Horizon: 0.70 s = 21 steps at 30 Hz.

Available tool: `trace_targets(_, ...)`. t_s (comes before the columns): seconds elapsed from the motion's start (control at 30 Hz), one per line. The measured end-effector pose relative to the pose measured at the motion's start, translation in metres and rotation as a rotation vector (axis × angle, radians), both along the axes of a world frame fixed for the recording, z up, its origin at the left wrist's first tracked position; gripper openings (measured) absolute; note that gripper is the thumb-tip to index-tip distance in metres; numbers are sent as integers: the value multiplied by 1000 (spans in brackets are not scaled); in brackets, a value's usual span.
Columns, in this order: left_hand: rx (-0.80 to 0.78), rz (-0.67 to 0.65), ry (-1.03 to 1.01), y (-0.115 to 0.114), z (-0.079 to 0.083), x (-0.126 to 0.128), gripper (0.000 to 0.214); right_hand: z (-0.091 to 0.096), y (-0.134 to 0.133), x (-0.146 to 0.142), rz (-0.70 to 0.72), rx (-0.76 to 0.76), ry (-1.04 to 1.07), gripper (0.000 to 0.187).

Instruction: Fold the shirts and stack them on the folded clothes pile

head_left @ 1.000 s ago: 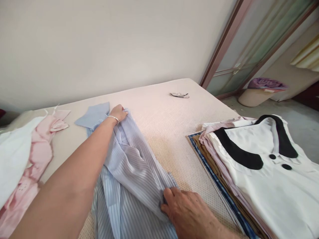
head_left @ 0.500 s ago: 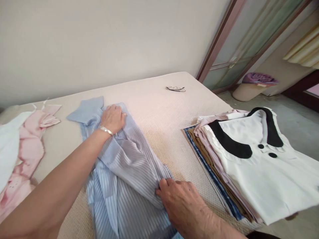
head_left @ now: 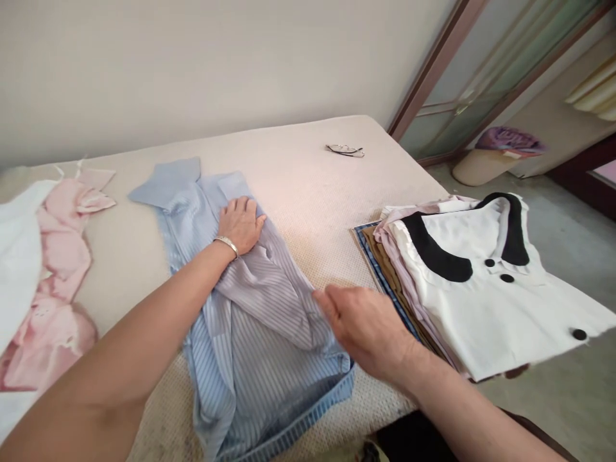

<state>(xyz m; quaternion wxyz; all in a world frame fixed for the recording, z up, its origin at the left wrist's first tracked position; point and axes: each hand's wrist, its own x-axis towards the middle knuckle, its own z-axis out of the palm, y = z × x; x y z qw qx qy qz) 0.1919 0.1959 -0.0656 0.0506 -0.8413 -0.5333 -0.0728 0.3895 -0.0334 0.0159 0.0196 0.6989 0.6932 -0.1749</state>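
Observation:
A light blue striped shirt (head_left: 283, 314) lies on the bed, its plain collar (head_left: 168, 179) toward the wall and one sleeve laid across its body. My left hand (head_left: 240, 224), with a bracelet at the wrist, rests flat on the upper part of the shirt, fingers spread. At the shirt's right edge is my right hand (head_left: 360, 321), its fingers curled. One digit points at the cloth's edge; whether fabric is pinched underneath is hidden. The hem (head_left: 312, 410) lies near the bed's front edge.
To the right is a stack of folded clothes, topped by a white blouse (head_left: 505, 327) with a black collar. Pink clothing (head_left: 62, 250) and a white garment (head_left: 17, 250) lie at the left. Eyeglasses (head_left: 345, 151) sit toward the back; a lined bin (head_left: 481, 165) stands on the floor.
My left hand has slid down and right across the shirt, away from the collar. My right hand has moved up along its right edge. The camera view has shifted, showing more of the hem.

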Motion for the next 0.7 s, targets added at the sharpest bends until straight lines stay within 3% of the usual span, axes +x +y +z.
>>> trace_targets(0.1,-64,3,-8,-1,11,0,41,9,7,8,-59,108,19,46)
trace_targets(0.2,-57,-43,-35,-25,38,-3,37,8,0,5,168,62,87,37)
trace_targets(0.3,-29,-155,-125,-91,68,-12,36,8,-6,8,333,-94,21,29)
trace_targets(0.4,-179,-284,-204,-179,82,-22,40,17,-5,17,212,-111,-69,35)
trace_targets(0.47,-262,-285,-240,-229,75,-25,46,22,-3,20,102,-85,-73,42)
trace_targets(0.53,-278,-289,-245,-263,59,-21,52,24,-3,16,51,-77,-71,45)
trace_targets(0.7,-231,-365,-180,-289,23,5,60,12,-7,0,87,-97,-92,36)
